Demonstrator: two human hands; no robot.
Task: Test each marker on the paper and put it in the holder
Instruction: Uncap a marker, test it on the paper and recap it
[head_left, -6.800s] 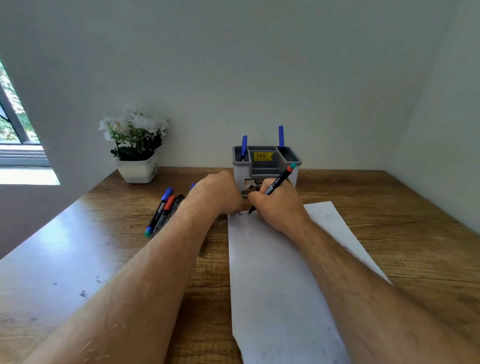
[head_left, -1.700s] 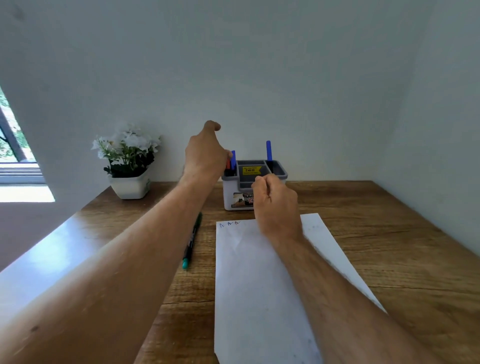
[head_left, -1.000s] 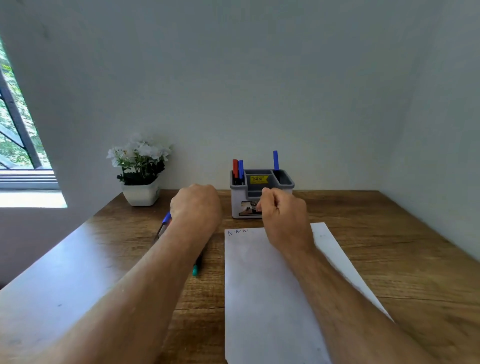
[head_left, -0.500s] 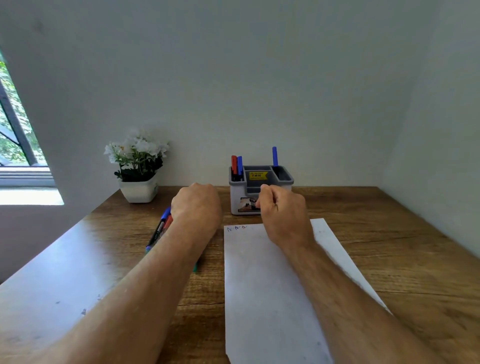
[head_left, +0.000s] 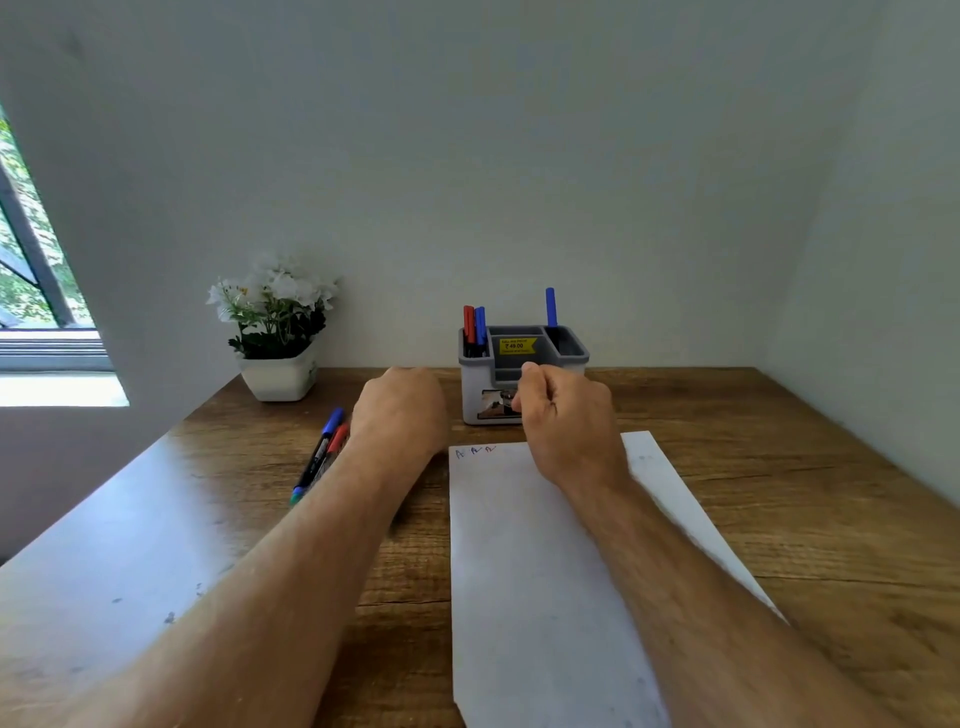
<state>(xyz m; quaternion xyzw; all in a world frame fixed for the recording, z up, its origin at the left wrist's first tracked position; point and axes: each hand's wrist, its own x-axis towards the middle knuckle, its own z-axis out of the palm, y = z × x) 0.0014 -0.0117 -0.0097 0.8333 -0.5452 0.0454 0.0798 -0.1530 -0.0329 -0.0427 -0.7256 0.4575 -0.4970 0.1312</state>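
Wooden desk (head_left: 727, 467), paper (head_left: 530, 571) centre, holder (head_left: 571, 353) behind it with three markers in. Left hand (head_left: 400, 410) curled over loose markers (head_left: 324, 452), right hand (head_left: 566, 415) fisted; can't tell if either holds anything. Markers look light, rigid, slick: pinch mid-barrel.

I have one view only, from the camera on the person's head, looking forward and slightly down across the wooden desk (head_left: 779, 467) toward the wall (head_left: 519, 156) behind it. The wide lens bends the edges, pulling in the window (head_left: 31, 270) at far left. Both forearms enter from the bottom edge, very close to the lens; the marker holder (head_left: 475, 400) stands farther off, near centre.
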